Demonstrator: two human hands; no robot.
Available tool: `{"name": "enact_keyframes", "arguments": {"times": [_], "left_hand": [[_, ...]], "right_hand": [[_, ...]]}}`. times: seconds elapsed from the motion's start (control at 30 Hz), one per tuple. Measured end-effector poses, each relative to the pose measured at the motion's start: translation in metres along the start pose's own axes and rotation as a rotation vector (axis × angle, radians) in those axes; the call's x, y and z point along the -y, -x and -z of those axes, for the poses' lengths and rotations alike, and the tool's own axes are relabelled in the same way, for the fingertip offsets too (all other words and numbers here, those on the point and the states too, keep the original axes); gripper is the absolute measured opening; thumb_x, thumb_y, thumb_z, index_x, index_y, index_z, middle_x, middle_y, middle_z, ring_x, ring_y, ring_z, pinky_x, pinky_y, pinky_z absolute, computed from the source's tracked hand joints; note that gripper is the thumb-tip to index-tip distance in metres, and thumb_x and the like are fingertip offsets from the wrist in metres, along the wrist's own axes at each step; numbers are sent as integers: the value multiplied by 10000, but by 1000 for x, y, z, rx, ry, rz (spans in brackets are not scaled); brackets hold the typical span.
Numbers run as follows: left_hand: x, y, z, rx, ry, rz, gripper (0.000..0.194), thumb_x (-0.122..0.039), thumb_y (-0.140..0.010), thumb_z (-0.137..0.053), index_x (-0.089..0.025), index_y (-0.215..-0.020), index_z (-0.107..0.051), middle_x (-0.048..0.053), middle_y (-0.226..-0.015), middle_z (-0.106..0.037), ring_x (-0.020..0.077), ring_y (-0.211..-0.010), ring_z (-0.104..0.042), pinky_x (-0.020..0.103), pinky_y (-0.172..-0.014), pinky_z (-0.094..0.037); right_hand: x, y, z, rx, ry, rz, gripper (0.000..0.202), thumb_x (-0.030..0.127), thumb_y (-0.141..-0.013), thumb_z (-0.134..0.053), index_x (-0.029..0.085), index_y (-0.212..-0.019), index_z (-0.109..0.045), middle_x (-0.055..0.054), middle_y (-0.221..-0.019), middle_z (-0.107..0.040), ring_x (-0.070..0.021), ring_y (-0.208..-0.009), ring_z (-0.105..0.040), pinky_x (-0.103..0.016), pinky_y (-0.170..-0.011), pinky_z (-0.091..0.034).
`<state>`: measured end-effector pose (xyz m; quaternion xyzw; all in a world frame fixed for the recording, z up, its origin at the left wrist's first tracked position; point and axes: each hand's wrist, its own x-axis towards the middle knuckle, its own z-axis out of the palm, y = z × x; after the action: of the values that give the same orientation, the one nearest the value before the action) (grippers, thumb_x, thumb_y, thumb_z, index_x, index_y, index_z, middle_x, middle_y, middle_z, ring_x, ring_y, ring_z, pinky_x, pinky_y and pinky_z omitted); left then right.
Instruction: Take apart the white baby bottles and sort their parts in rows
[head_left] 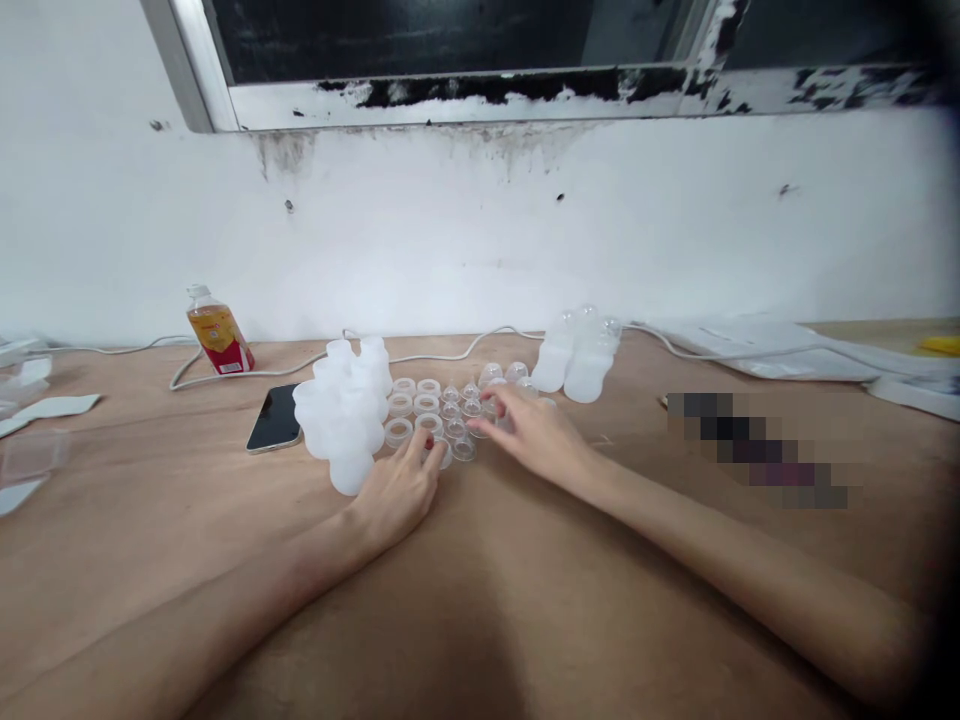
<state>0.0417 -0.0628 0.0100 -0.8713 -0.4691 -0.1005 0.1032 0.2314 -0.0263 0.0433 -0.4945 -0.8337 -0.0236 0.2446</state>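
My left hand (399,488) rests low over the front of the clear ring collars, its fingers curled down onto a ring (442,453). More ring collars (398,432) stand in rows just beyond it. Beside them are clear silicone bottle teats (452,411). My right hand (541,436) reaches in from the right with thumb and forefinger apart, close to the teats and clear domed caps (491,372). Its palm partly hides several of these pieces. A cluster of frosted white bottles (341,410) stands beside my left hand.
More frosted bottles (574,355) with clear domed tops stand behind my right hand. A phone (274,418), a drink bottle (221,332) and a white cable (480,350) lie toward the back. Plastic bags (750,345) are at the right, near a blurred-out object (757,450).
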Motion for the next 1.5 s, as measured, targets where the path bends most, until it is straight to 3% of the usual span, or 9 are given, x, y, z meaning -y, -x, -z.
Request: {"name": "enact_keyframes", "arguments": {"times": [0.17, 0.27, 0.4, 0.57, 0.7, 0.83, 0.97, 1.23, 1.5], "left_hand": [[-2, 2, -1, 0, 10, -67, 280, -91, -812, -250, -174, -1053, -366, 107, -1091, -389, 188, -839, -525, 273, -526, -487], [-2, 3, -1, 12, 11, -96, 315, -67, -795, -265, -181, -1073, -359, 105, -1113, -379, 194, -867, -520, 273, -548, -485], [0, 4, -2, -11, 31, -99, 321, -72, -794, -268, -181, -1080, -367, 116, -1150, -365, 197, -890, -510, 274, -563, -478], [-4, 9, 2, -236, 226, -220, 278, -100, -795, -319, -175, -1051, -398, 103, -1098, -420, 164, -863, -500, 283, -664, -467], [-23, 5, 28, -373, 504, -206, 387, -244, -784, -447, -158, -1144, -334, 131, -1181, -369, 214, -1091, -381, 369, -899, -366], [-43, -11, 53, -199, 766, -106, 593, -469, -721, -502, -191, -1200, -289, 107, -1194, -412, 243, -1100, -392, 412, -893, -363], [-44, -25, 55, 6, 924, -24, 430, -467, -751, -447, -188, -1076, -415, 54, -945, -565, 198, -833, -544, 342, -720, -440], [-27, -10, 46, 4, 832, 14, 312, -384, -771, -435, -185, -1012, -442, 27, -817, -584, 179, -714, -546, 294, -633, -407], [-21, -8, 49, 21, 958, 51, 326, -440, -699, -529, -194, -905, -471, -15, -732, -542, 130, -652, -500, 240, -577, -374]], "right_hand": [[-53, -21, 53, -334, 423, -271, 475, 456, -766, -424, 120, -1102, -406, -207, -1135, -403, -328, -987, -433, -393, -673, -390], [-90, -26, 62, -222, 511, -445, 577, 512, -743, -422, 105, -1149, -368, -241, -1161, -383, -376, -968, -434, -394, -601, -379], [-111, -22, 65, -107, 439, -522, 559, 515, -784, -331, 95, -1151, -361, -220, -1013, -504, -306, -867, -516, -349, -574, -346], [-93, -2, 101, 37, 391, -625, 601, 545, -672, -483, 81, -1054, -459, -195, -826, -568, -262, -721, -546, -321, -521, -347], [-43, 20, 128, 190, 215, -403, 348, 523, -677, -496, 219, -835, -561, -65, -774, -603, -200, -671, -549, -314, -580, -389], [8, 31, 114, 234, -68, -277, 410, 565, -680, -462, 225, -901, -521, 0, -595, -576, -130, -456, -506, -259, -453, -363], [28, 27, 80, 260, -255, -207, 362, 494, -692, -502, 205, -909, -494, 37, -509, -534, -119, -447, -509, -230, -439, -359], [30, 23, 45, 329, -644, -186, 317, 429, -704, -529, 196, -911, -470, 72, -458, -463, -88, -426, -463, -204, -428, -346], [33, 25, 35, 231, -703, -145, 350, 424, -630, -603, 206, -895, -540, 34, -620, -511, -80, -500, -445, -210, -450, -358]]}}
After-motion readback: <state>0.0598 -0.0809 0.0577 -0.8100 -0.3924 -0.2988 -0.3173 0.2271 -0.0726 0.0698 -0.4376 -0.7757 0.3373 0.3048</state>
